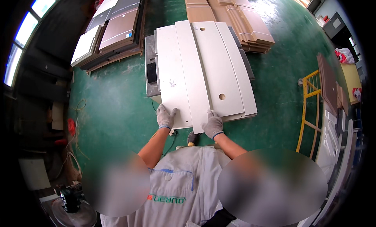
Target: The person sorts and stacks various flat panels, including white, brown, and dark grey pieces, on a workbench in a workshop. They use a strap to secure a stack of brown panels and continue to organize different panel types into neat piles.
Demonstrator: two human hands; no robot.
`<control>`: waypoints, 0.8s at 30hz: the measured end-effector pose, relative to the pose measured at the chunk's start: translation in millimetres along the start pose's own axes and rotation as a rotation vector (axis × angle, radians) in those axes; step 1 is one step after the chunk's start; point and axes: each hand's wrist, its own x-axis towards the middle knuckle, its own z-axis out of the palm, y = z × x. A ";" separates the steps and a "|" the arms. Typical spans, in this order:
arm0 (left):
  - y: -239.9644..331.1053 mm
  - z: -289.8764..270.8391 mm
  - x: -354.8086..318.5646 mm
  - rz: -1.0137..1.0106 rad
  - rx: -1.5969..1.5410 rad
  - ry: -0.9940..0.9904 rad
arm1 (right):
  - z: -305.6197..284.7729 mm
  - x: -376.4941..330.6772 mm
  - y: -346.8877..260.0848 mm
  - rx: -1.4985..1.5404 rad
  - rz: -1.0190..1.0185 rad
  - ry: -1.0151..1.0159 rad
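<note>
Both of my hands wear light knitted gloves. My left hand (166, 116) lies with spread fingers on the near left corner of a wide white panel (169, 70). At the near end of a long narrow white panel (192, 74), my right hand (213, 125) rests along its right edge, fingers stretched forward. The narrow panel lies lengthwise over the others, its near end sticking out past them. To its right is a white panel with two round holes (231, 80), and a slim white strip (237, 66) runs along the far right side. My palms are hidden.
Under the panels stands a grey support (150, 80). Stacks of strapped grey and brown boards (119, 25) stand at back left, brown boards (254, 25) at back right. A yellow metal frame (303, 113) stands on the right. Cables (76, 137) lie on the green floor at left.
</note>
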 end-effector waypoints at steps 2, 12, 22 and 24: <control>-10.8 5.0 -10.3 0.056 -0.039 -0.002 | -0.8 -11.6 -1.1 0.047 0.016 0.005; -32.1 -6.4 -117.9 -0.355 -0.564 -0.264 | 23.5 -55.4 66.7 0.593 0.515 -0.112; 20.1 28.3 -148.1 0.123 -0.240 0.113 | -3.0 -111.6 164.6 0.773 0.589 0.226; 22.3 32.4 -151.2 0.061 -0.238 0.095 | -34.3 -139.3 201.3 0.882 0.643 0.248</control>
